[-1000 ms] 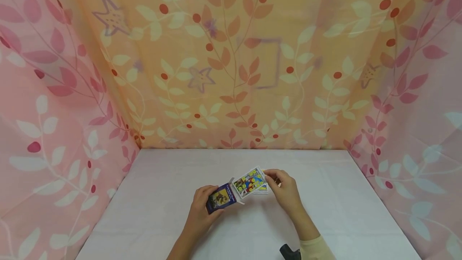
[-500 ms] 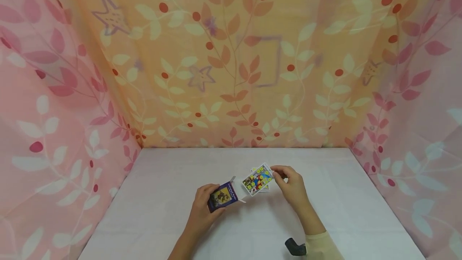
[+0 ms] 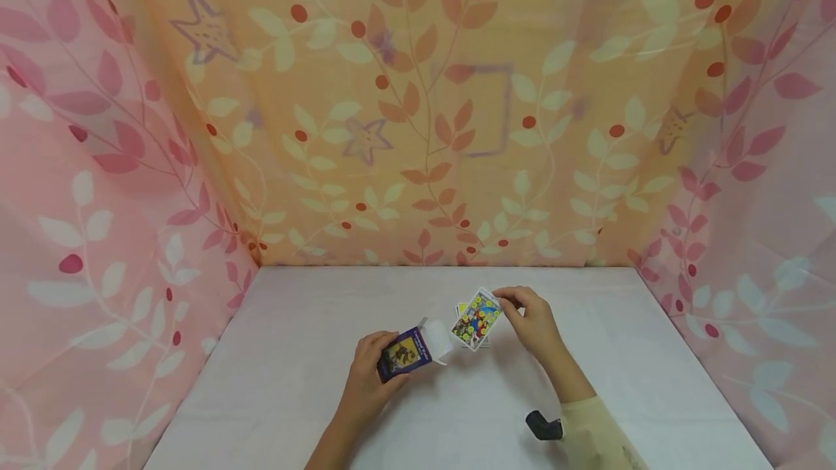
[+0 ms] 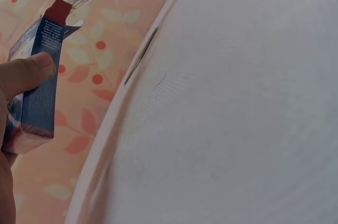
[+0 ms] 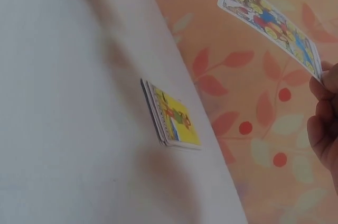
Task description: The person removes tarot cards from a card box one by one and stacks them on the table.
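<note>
In the head view my left hand (image 3: 369,374) grips a dark blue card box (image 3: 403,355), its thumb along one side. The box's flaps stand open toward the right; a red inner flap (image 4: 58,11) shows in the left wrist view. My right hand (image 3: 532,321) pinches a colourful tarot card (image 3: 477,320) by its far right end, apart from the box and tilted above the table. Under it, in the right wrist view, a small stack of cards (image 5: 178,119) with a yellow-faced card on top lies on the white cloth. In the head view the held card covers most of that stack.
A white cloth covers the table (image 3: 281,354). Patterned curtains hang behind it, an orange one (image 3: 418,129) at the back and a pink one (image 3: 85,223) at the left. A black angled piece (image 3: 543,426) sits beside the right sleeve (image 3: 597,430).
The right hand has drawn the card away from the box's mouth, up and to the right, over the stack. My left hand and the box have barely moved.
</note>
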Available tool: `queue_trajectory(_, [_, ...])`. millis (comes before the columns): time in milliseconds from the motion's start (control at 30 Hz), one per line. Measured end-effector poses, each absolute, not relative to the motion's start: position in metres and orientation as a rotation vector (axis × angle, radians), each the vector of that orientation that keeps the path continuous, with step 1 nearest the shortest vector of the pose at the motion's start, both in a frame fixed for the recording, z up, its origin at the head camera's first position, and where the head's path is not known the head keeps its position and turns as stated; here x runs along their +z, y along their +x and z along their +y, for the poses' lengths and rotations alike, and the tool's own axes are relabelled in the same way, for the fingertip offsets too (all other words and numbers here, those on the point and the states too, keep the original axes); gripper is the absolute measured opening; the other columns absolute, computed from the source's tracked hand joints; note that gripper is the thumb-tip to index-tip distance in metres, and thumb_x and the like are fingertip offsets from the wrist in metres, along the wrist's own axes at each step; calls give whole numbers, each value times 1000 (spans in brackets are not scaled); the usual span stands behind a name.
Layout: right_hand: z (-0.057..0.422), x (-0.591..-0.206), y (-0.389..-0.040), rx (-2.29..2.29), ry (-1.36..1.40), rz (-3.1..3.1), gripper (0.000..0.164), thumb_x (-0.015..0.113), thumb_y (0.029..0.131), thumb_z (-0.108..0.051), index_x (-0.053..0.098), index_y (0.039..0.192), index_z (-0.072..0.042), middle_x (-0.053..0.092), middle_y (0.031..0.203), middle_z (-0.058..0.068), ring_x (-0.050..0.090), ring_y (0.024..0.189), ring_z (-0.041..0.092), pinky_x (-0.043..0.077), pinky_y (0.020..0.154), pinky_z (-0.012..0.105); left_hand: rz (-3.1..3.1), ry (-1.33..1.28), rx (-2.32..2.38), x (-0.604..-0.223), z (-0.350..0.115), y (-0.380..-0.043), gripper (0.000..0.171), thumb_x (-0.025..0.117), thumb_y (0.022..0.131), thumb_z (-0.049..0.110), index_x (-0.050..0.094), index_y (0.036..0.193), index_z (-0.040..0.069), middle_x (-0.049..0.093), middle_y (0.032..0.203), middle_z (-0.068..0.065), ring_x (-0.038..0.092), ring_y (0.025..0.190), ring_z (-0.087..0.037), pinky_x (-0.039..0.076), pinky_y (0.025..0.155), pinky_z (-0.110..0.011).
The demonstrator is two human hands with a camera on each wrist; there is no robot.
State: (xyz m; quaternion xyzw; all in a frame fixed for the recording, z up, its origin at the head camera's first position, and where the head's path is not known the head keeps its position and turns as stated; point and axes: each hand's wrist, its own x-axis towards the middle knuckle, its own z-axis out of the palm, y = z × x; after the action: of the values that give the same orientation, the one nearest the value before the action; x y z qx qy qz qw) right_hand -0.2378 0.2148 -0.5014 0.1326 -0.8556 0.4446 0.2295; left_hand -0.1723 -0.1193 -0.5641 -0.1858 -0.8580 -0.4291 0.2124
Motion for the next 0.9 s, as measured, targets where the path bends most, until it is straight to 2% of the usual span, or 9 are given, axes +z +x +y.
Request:
queue_trajectory(400, [221, -504, -264, 1163, 392, -2481, 15, 67, 98, -6, 76, 108, -12, 69, 98, 2, 59, 84, 15, 51, 71, 27, -2382, -494, -1226, -563, -121, -173, 81, 96, 68, 13, 58, 139, 23, 53, 137, 10, 47, 128, -8, 50, 106, -44])
queue_trajectory(600, [223, -507, -280, 1118, 423, -2544, 15, 66, 98, -6, 76, 109, -12, 70, 97, 1, 59, 86, 16, 51, 75, 33, -2398, -479, -1239, -561, -120, -172, 81, 96, 69, 12, 58, 140, 23, 52, 138, 9, 47, 128, -9, 50, 107, -45])
queue_trajectory(900, [221, -513, -302, 1158, 480, -2616, 16, 66, 98, -4, 77, 107, -11, 73, 107, 5, 62, 97, 20, 53, 85, 38, -2396, -475, -1258, -560, -120, -172, 80, 96, 69, 11, 58, 139, 20, 53, 137, 8, 47, 128, -10, 49, 107, -45])
